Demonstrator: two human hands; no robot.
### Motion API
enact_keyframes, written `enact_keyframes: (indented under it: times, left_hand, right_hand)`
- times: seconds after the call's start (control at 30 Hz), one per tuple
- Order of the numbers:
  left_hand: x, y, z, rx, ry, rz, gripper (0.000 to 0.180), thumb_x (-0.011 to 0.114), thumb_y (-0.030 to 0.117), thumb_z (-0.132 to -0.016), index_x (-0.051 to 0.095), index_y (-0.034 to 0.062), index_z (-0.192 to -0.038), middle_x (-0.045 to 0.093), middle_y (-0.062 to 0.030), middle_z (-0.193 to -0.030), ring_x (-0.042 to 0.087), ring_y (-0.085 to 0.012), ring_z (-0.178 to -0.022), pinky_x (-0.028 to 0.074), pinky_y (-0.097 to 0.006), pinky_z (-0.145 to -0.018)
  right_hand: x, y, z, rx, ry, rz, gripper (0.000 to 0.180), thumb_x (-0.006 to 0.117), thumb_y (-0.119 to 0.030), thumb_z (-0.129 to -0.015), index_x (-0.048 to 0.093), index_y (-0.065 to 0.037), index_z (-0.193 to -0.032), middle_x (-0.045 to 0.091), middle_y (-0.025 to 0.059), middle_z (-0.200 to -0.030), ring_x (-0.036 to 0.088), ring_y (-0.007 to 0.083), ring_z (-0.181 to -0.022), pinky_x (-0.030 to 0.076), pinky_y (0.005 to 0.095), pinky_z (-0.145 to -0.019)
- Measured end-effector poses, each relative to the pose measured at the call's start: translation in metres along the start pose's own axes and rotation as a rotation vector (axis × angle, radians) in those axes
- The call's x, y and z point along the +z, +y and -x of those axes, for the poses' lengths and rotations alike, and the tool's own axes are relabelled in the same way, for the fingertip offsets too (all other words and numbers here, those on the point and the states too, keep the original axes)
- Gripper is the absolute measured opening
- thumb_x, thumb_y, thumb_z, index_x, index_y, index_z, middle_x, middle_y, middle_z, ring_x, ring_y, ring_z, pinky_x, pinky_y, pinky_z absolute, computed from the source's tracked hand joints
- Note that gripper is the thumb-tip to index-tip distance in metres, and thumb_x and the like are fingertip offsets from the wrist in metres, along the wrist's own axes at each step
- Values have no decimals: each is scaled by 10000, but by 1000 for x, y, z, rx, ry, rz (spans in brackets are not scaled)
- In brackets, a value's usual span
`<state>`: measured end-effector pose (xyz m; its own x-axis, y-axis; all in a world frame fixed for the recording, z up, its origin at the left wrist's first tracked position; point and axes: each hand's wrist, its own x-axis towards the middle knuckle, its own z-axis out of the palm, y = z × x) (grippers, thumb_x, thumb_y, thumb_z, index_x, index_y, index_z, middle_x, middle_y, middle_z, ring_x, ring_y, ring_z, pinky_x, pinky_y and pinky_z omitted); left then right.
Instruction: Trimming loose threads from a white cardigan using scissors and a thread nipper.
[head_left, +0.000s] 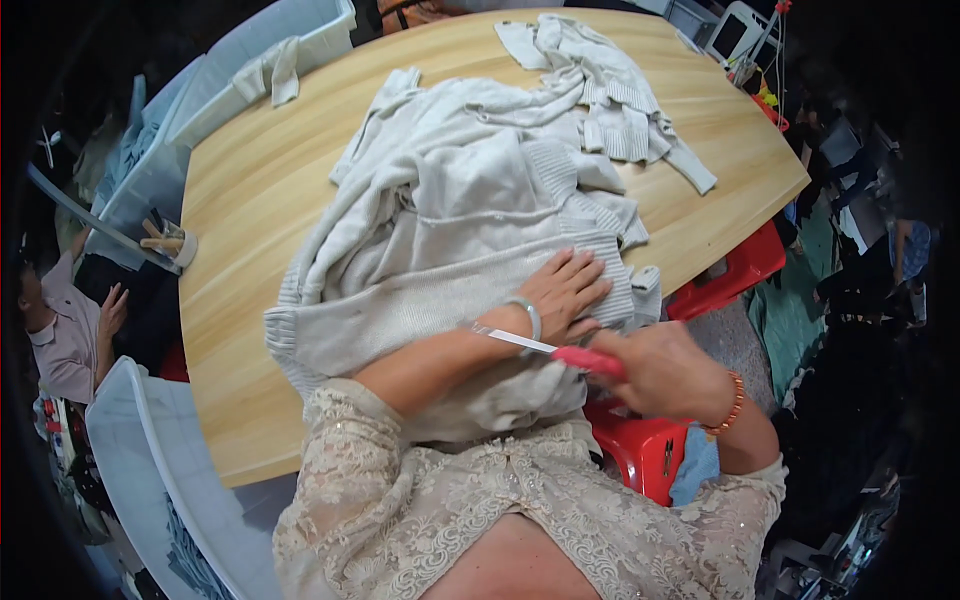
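A pale grey knitted sweater point(430, 280) lies bunched on the table, its near part hanging toward my lap. My left hand point(565, 295), a pale bangle at its wrist, rests flat on the ribbed part with the fingers stretched out. My right hand point(665, 370) is closed around the red handle of a tool with a narrow, flat metal shaft point(515, 340). The shaft points left, across my left wrist. Its tip is too small to make out. Some blur covers the right fingers.
More pale knitwear point(610, 85) lies at the far side of the wooden table point(240, 260). Plastic bins point(130, 430) stand along the left, beside a small tool cup point(180, 248). Red stools point(745, 270) are at right. Another person point(75, 320) sits at far left.
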<state>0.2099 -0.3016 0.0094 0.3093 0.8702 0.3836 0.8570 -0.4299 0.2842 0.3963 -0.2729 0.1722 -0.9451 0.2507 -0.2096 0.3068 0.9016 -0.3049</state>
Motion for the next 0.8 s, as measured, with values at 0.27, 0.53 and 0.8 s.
enact_keyframes:
  times: [0.27,0.53,0.8]
  left_hand:
    - [-147,-25,85,-268,96,-167,445,736,246,-813,623,63,-1202,572,-176,-1291,537,-356,-1199,402,-467,-1029]
    - [-221,-252,129,-1259,372,580,343,682,356,-921,714,52,-1078,694,-85,-952,627,-168,-873,500,-345,-769]
    - [-166,-339,121,-1392,322,154,806,778,517,-745,581,-81,-1249,625,-247,-1238,655,-320,-1044,520,-348,-904]
  right_hand:
    - [-4,52,-57,-21,404,-189,158,650,-173,-854,590,-70,-958,645,179,-756,645,412,-753,495,501,-672]
    - [-29,147,-156,318,607,63,350,695,-358,-876,672,-13,-824,634,216,-694,640,408,-710,490,485,-643]
    - [-20,152,-178,403,459,-247,357,643,-308,-900,667,23,-769,631,253,-732,623,446,-735,478,510,-673]
